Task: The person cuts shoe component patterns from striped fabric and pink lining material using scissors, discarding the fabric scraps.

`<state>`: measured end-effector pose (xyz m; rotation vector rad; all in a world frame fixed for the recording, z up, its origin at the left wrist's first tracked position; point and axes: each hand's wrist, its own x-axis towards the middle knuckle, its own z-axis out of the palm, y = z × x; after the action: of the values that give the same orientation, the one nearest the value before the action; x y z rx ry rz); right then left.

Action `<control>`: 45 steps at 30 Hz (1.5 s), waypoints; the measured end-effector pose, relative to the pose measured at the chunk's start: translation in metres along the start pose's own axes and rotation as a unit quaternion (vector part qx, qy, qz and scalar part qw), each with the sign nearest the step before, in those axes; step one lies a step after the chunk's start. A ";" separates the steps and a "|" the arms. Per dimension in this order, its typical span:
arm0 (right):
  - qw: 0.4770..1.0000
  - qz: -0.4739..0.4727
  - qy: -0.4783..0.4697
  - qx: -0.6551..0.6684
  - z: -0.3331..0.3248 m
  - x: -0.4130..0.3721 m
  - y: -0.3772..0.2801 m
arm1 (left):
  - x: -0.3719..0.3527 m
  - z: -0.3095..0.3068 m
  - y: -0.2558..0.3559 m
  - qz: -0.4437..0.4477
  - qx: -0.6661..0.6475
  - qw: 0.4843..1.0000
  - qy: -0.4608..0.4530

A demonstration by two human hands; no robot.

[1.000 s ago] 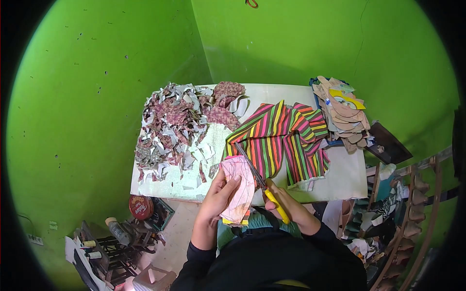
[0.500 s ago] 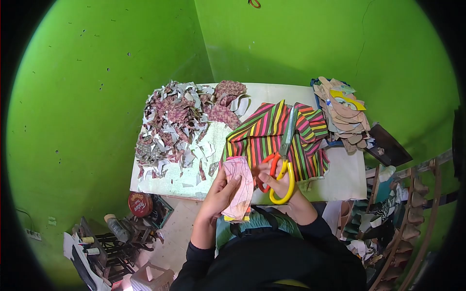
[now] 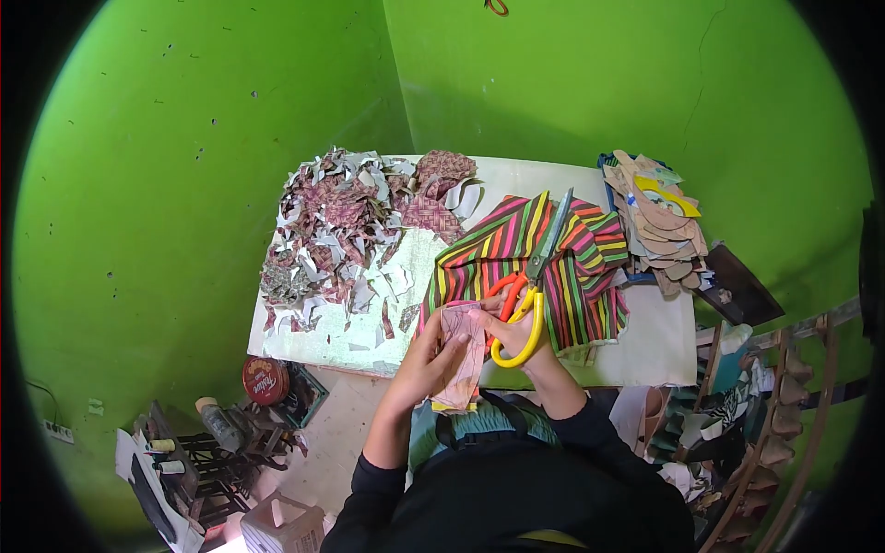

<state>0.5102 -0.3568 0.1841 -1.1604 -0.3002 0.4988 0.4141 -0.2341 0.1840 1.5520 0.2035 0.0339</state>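
My left hand [image 3: 422, 367] is closed on a pink pattern piece [image 3: 464, 376] with drawn lines, with a bit of yellow showing at its lower end. My right hand [image 3: 524, 334] has its fingers through the scissors' [image 3: 535, 267] red and yellow handles, and its thumb meets the top of the pink piece. The scissor blades point up and away, looking nearly closed. Beneath them a multicoloured striped fabric [image 3: 489, 253] lies bunched on the white table [image 3: 659, 346].
Scraps of patterned cloth and paper [image 3: 332, 221] pile up on the table's left. Stacked brown card templates [image 3: 659, 226] fill a blue tray at the right. Below stand a round red tin [image 3: 265, 381], a pale crate [image 3: 281, 525] and a rack [image 3: 774, 415] holding cloth.
My right hand has moved left with the scissors, bringing its thumb onto the top of the pink piece. My left hand still holds the piece. The view has shifted slightly.
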 end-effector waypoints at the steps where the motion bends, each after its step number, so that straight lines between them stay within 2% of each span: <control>1: 0.999 0.014 0.002 -0.032 -0.001 0.000 -0.001 | 0.001 -0.002 -0.001 0.017 0.006 1.000 -0.017; 4: 0.993 -0.039 -0.005 -0.109 -0.008 0.003 0.009 | 0.002 -0.007 0.001 -0.002 0.018 0.999 -0.030; 8: 0.989 -0.023 -0.021 -0.145 -0.017 0.006 0.012 | 0.011 -0.011 0.000 0.030 -0.004 0.997 -0.070; 11: 0.982 -0.051 0.005 -0.184 -0.012 0.007 -0.006 | 0.010 -0.013 0.019 0.000 -0.061 0.996 -0.067; 13: 0.973 -0.140 0.060 -0.173 -0.016 0.012 -0.005 | 0.008 -0.020 0.027 -0.151 -0.060 0.986 -0.037; 14: 0.973 -0.140 0.062 -0.173 -0.019 0.015 -0.006 | 0.008 -0.020 0.025 -0.151 -0.060 0.986 -0.039; 16: 0.965 -0.165 0.108 -0.176 -0.024 0.019 -0.009 | 0.009 -0.021 0.011 -0.120 -0.183 0.975 -0.034; 17: 0.962 -0.175 0.113 -0.176 -0.023 0.019 -0.015 | 0.010 -0.021 0.006 -0.074 -0.177 0.981 -0.023; 18: 0.962 -0.176 0.115 -0.177 -0.024 0.020 -0.016 | 0.006 -0.017 0.002 -0.074 -0.177 0.981 -0.025; 19: 0.964 -0.170 0.126 -0.162 -0.025 0.021 -0.017 | 0.003 -0.008 -0.001 -0.063 -0.339 0.939 -0.005; 20: 0.966 -0.164 0.136 -0.147 -0.026 0.021 -0.017 | 0.000 0.000 -0.001 -0.052 -0.490 0.870 0.015; 21: 0.966 -0.164 0.137 -0.147 -0.025 0.022 -0.018 | 0.002 0.004 -0.013 -0.052 -0.596 0.801 -0.010; 22: 0.966 -0.170 0.142 -0.133 -0.025 0.023 -0.018 | 0.009 0.010 -0.038 -0.051 -0.596 0.801 -0.011; 23: 0.966 -0.177 0.148 -0.118 -0.024 0.024 -0.017 | 0.018 0.018 -0.039 0.081 -0.641 0.751 -0.138; 24: 0.966 -0.183 0.153 -0.103 -0.023 0.024 -0.017 | 0.023 0.023 -0.038 0.211 -0.661 0.672 -0.260; 25: 0.966 -0.183 0.152 -0.104 -0.022 0.025 -0.015 | 0.007 0.028 -0.038 0.028 -0.703 0.708 -0.056; 29: 0.959 -0.189 0.166 -0.131 -0.020 0.025 -0.012 | 0.012 0.032 -0.028 0.053 -0.699 0.712 -0.040; 32: 0.962 -0.182 0.165 -0.121 -0.015 0.025 -0.011 | 0.015 0.032 -0.029 0.070 -0.676 0.734 0.014; 34: 0.964 -0.176 0.165 -0.107 -0.009 0.024 -0.013 | 0.018 0.038 -0.038 0.026 -0.625 0.778 0.058; 35: 0.961 -0.191 0.179 -0.088 -0.004 0.023 -0.015 | 0.020 0.043 -0.040 0.066 -0.620 0.781 0.040; 36: 0.957 -0.205 0.193 -0.069 0.000 0.022 -0.016 | 0.023 0.046 -0.041 0.066 -0.619 0.781 0.040; 39: 0.955 -0.211 0.204 -0.043 0.003 0.022 -0.011 | 0.035 0.050 -0.047 0.021 -0.615 0.786 0.056; 44: 0.950 -0.229 0.202 -0.065 0.006 0.019 -0.014 | 0.051 0.065 -0.033 0.018 -0.598 0.795 0.102; 45: 0.949 -0.230 0.202 -0.079 0.006 0.019 -0.014 | 0.052 0.064 -0.031 0.007 -0.626 0.775 0.082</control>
<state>0.5263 -0.3468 0.1983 -1.2681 -0.2455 -0.1771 0.4721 -0.2906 0.1475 0.1964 0.2307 0.2651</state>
